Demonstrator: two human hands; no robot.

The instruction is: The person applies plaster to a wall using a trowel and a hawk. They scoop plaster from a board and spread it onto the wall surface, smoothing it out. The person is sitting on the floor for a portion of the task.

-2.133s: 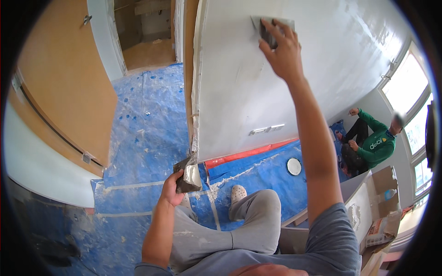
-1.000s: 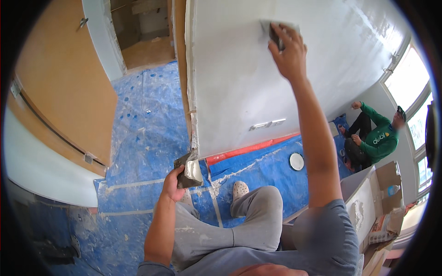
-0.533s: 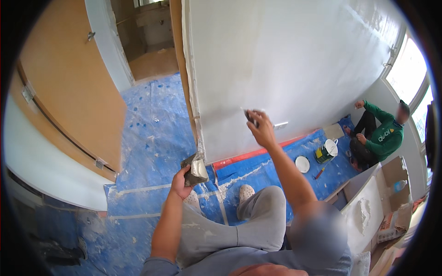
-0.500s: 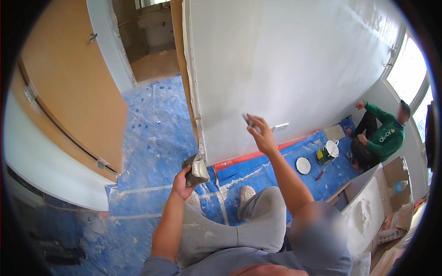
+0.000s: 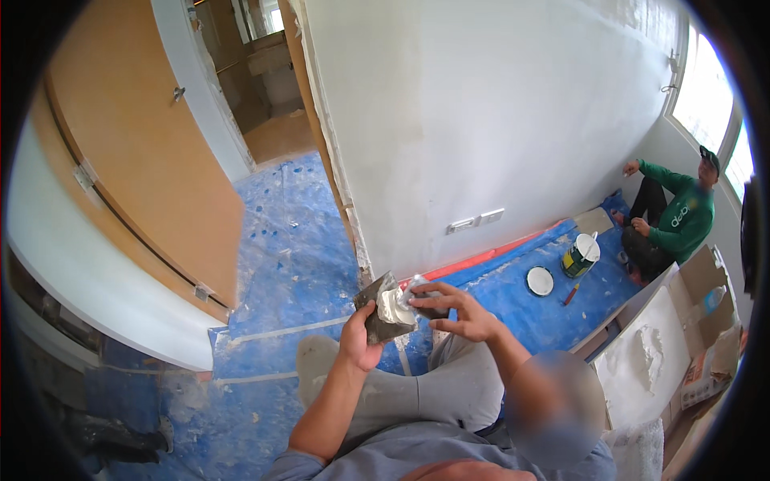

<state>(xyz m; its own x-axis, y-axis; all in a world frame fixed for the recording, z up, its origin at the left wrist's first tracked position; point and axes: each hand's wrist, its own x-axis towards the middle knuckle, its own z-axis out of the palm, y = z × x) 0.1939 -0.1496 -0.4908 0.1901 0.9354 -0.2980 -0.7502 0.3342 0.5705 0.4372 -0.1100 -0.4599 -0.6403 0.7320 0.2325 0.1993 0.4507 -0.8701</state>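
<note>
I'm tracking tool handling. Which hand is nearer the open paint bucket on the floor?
Right. The right hand is on the bucket side, though well short of it; the left hand, gripping a filler-loaded trowel, is farther away.

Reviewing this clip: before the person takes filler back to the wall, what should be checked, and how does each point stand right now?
1. Left hand has a firm hold on the dark trowel: ok, fingers wrap its lower edge.
2. White filler is on the trowel: ok, a lump shows.
3. Right hand grips the putty knife: ok, blade sits at the filler.
4. Knife blade loaded: cannot tell, the blade face is mostly hidden.
5. Wall within reach and unobstructed: ok, bare above the outlet plates.
6. Person in green apart from the work spot: ok, seated by the window corner.
</note>
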